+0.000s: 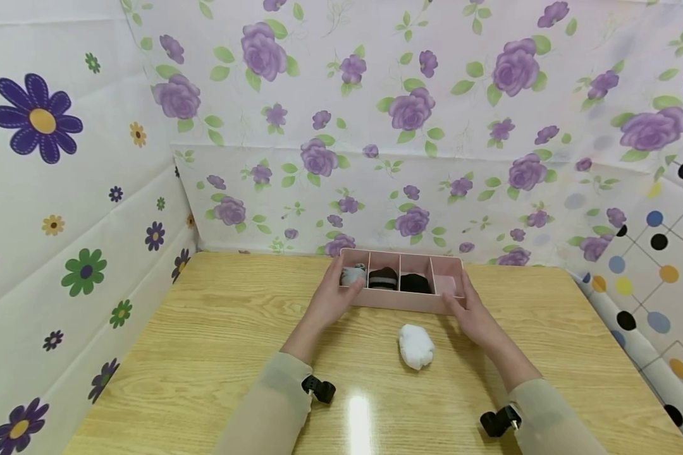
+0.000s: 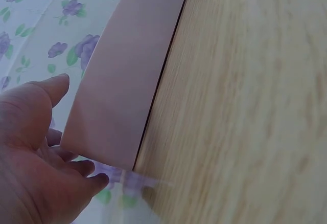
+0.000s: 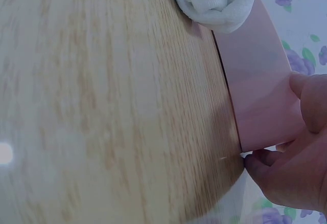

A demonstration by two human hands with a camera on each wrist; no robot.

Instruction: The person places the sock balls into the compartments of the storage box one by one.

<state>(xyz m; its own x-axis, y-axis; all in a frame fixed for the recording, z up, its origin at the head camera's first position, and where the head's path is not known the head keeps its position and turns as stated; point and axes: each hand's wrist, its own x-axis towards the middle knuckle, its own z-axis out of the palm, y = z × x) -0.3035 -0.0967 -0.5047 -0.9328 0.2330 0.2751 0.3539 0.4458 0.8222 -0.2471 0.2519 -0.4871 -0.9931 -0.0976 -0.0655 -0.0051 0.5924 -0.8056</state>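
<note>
A long pink organizer box [image 1: 401,301] with several compartments in a row sits on the table near the back wall. My left hand [image 1: 331,296] holds its left end, thumb by the front rim and fingers round the side. My right hand [image 1: 471,315] grips the right end, its thumb at the front rim. From left to right lie a grey-blue rolled sock [image 1: 353,274], a dark striped rolled sock [image 1: 384,278] and a black rolled sock [image 1: 415,283]; the rightmost compartment is bare. In front of the box, between my forearms, lies a white rolled sock [image 1: 416,347], touched by neither hand.
The wooden table [image 1: 222,354] extends to both sides of the box and toward me. Flower-patterned sheets hang as a back wall [image 1: 319,158] and a left wall [image 1: 79,208]. A dotted sheet [image 1: 654,284] stands along the right side.
</note>
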